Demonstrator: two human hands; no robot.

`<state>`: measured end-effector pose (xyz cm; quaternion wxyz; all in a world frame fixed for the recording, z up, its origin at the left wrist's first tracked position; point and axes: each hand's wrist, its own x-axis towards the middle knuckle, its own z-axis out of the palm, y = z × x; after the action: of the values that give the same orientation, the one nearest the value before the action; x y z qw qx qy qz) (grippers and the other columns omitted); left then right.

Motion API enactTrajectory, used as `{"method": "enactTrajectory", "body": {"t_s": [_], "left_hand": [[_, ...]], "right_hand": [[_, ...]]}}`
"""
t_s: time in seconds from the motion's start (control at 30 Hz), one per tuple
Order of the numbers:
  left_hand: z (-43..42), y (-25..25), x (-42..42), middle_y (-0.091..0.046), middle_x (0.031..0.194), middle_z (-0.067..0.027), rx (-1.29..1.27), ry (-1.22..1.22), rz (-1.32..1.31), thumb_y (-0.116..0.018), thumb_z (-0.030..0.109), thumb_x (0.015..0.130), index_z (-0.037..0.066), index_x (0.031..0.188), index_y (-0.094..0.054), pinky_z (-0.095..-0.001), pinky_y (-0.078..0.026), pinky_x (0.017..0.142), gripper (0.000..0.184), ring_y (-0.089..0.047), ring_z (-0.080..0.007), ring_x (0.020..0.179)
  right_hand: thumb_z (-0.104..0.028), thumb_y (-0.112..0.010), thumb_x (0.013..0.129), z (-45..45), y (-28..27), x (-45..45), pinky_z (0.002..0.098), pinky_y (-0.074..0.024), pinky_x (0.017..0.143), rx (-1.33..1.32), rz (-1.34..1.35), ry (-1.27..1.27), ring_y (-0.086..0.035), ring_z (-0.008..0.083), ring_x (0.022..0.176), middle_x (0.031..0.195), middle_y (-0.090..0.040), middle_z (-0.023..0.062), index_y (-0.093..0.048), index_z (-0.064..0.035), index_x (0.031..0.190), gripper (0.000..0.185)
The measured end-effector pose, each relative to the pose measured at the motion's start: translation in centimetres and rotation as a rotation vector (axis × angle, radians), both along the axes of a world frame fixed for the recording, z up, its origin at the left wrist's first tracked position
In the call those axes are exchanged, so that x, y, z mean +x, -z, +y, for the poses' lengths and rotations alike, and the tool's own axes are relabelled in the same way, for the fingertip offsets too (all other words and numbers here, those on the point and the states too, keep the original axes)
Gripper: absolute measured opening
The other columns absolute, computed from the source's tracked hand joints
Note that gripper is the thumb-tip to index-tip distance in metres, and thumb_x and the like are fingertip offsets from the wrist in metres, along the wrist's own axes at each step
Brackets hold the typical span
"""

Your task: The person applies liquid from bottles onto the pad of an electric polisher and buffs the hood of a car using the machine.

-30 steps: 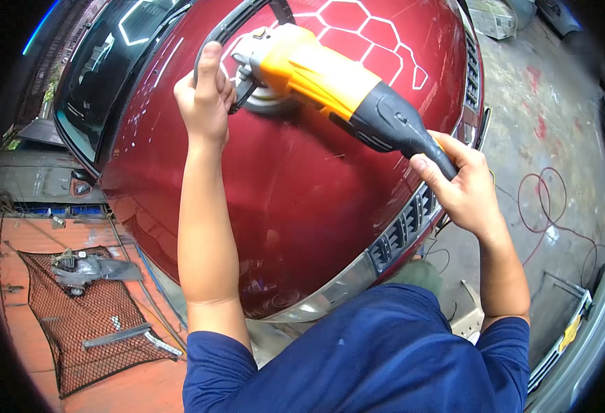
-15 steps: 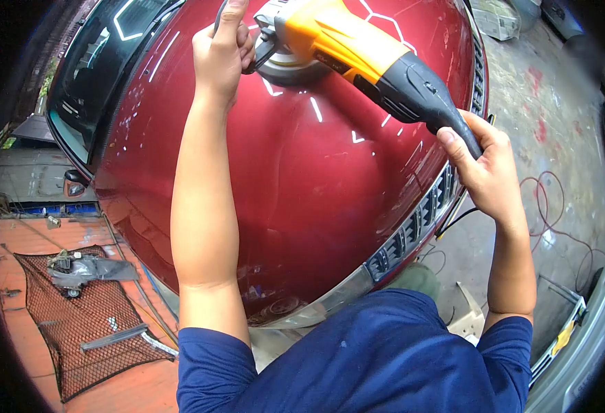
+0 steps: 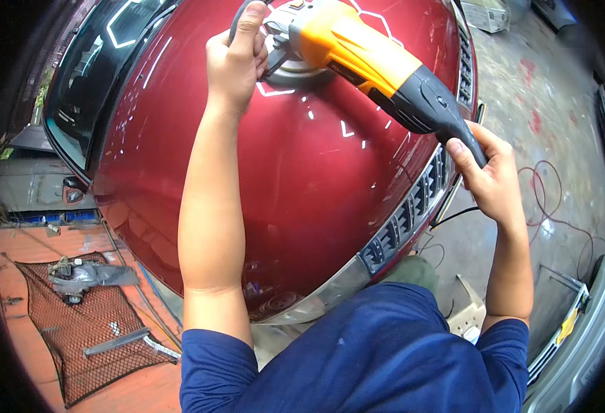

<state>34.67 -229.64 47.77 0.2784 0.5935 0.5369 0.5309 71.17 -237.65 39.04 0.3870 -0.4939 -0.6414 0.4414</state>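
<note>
A yellow and black car polisher (image 3: 364, 51) lies across the far part of a glossy dark red car hood (image 3: 295, 186). Its round pad (image 3: 299, 74) meets the paint, partly hidden under the tool's head. My left hand (image 3: 239, 58) is closed around the black front handle beside that head. At the other end, my right hand (image 3: 485, 168) wraps the black rear grip, thumb on top. A black cord (image 3: 457, 217) runs from below the right hand. White light reflections show on the paint around the pad.
The chrome grille (image 3: 409, 213) borders the hood at right, the windshield (image 3: 106, 65) at upper left. A black net (image 3: 102, 330) and metal parts lie on an orange surface at lower left. A red hose (image 3: 543, 199) loops over the concrete floor; a grey panel (image 3: 585, 344) stands lower right.
The polisher and my left hand have shifted slightly right in view. The hood and surroundings have shifted a little left. Both hands keep their hold.
</note>
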Motion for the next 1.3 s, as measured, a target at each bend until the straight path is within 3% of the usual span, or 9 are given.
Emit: {"method": "enactTrajectory", "body": {"t_s": [0.37, 0.43, 0.67, 0.77, 0.93, 1.0, 1.03, 1.07, 1.3], "left_hand": [[-1.7, 2.8, 9.7, -0.044, 0.056, 0.0049, 0.046, 0.093, 0.027, -0.069, 0.052, 0.105, 0.013, 0.063, -0.053, -0.0275, -0.03, 0.048, 0.059, -0.039, -0.0068, 0.049], [-2.6, 3.2, 11.1, -0.066, 0.069, 0.0005, -0.005, 0.118, 0.082, -0.074, 0.05, 0.101, -0.002, 0.092, -0.081, -0.0289, -0.047, 0.059, 0.053, -0.059, -0.0073, 0.066], [-5.1, 5.9, 16.1, -0.077, 0.084, -0.0137, 0.155, 0.169, 0.131, -0.075, 0.044, 0.099, 0.002, 0.1, -0.081, -0.0355, -0.057, 0.074, 0.043, -0.075, -0.0212, 0.08], [-7.1, 6.8, 16.9, -0.077, 0.088, -0.0044, 0.065, 0.207, 0.134, -0.075, 0.039, 0.102, -0.004, 0.109, -0.08, -0.0281, -0.057, 0.077, 0.044, -0.069, -0.0094, 0.083], [-12.4, 6.8, 18.3, -0.061, 0.059, -0.0034, 0.029, 0.129, 0.268, -0.079, 0.034, 0.099, -0.002, 0.087, -0.078, -0.0305, -0.045, 0.055, 0.038, -0.055, -0.0059, 0.058], [-14.5, 7.4, 18.0, -0.059, 0.058, -0.0036, 0.077, 0.12, 0.291, -0.08, 0.029, 0.097, -0.002, 0.086, -0.078, -0.0306, -0.045, 0.053, 0.033, -0.054, -0.0071, 0.056], [-15.5, 7.7, 17.7, -0.058, 0.058, -0.0039, 0.104, 0.12, 0.315, -0.081, 0.028, 0.096, -0.001, 0.086, -0.077, -0.0307, -0.044, 0.053, 0.032, -0.054, -0.0076, 0.055], [-16.6, 8.0, 17.4, -0.064, 0.061, -0.0132, 0.111, 0.12, 0.327, -0.084, 0.03, 0.092, 0.001, 0.08, -0.073, -0.0351, -0.05, 0.053, 0.033, -0.065, -0.0224, 0.052], [-25.1, 10.3, 15.3, -0.052, 0.059, -0.0064, 0.236, 0.119, 0.484, -0.086, 0.04, 0.089, 0.005, 0.07, -0.062, -0.0353, -0.042, 0.049, 0.046, -0.051, -0.0239, 0.048]], "right_hand": [[-0.03, -0.078, 0.098, -4.6, 4.4, 7.2, 0.0251, -0.0449, 0.064, -0.112, 0.057, 0.127, -0.055, 0.0059, 0.072, 0.082, -0.063, -0.0046, -0.076, -0.0005, 0.118, 0.035], [-0.03, -0.078, 0.098, -5.6, 5.8, 8.9, 0.0245, -0.0433, 0.062, -0.142, 0.077, 0.143, -0.053, 0.0051, 0.07, 0.079, -0.061, -0.0053, -0.075, -0.0005, 0.118, 0.035], [-0.036, -0.081, 0.097, -9.3, 11.3, 12.7, 0.023, -0.0392, 0.05, -0.202, 0.183, 0.157, -0.051, 0.0033, 0.057, 0.074, -0.059, -0.0057, -0.074, -0.0022, 0.115, 0.039], [-0.037, -0.084, 0.095, -10.8, 13.4, 13.5, 0.0231, -0.0416, 0.051, -0.193, 0.178, 0.177, -0.052, 0.0036, 0.058, 0.076, -0.06, -0.0057, -0.074, -0.002, 0.117, 0.043], [-0.038, -0.085, 0.093, -15.0, 16.5, 13.8, 0.0234, -0.0422, 0.051, -0.24, 0.236, 0.175, -0.052, 0.0045, 0.057, 0.075, -0.06, -0.005, -0.072, -0.0021, 0.115, 0.044], [-0.036, -0.083, 0.094, -16.6, 17.7, 12.8, 0.0238, -0.0419, 0.051, -0.19, 0.218, 0.161, -0.051, 0.0046, 0.056, 0.073, -0.059, -0.0053, -0.071, -0.003, 0.109, 0.039], [-0.024, -0.087, 0.088, -17.6, 18.0, 13.1, 0.027, -0.0498, 0.079, -0.342, 0.222, 0.157, -0.06, 0.0082, 0.086, 0.094, -0.068, -0.0026, -0.076, -0.0007, 0.115, 0.037], [-0.024, -0.088, 0.087, -18.4, 18.2, 12.8, 0.0281, -0.0506, 0.081, -0.321, 0.219, 0.146, -0.061, 0.0092, 0.087, 0.094, -0.069, -0.002, -0.076, -0.0007, 0.114, 0.037], [-0.016, -0.092, 0.077, -23.9, 19.3, 11.7, 0.0317, -0.0544, 0.081, -0.39, 0.212, 0.009, -0.063, 0.0114, 0.083, 0.087, -0.072, 0.0024, -0.076, -0.0007, 0.112, 0.041]]}}
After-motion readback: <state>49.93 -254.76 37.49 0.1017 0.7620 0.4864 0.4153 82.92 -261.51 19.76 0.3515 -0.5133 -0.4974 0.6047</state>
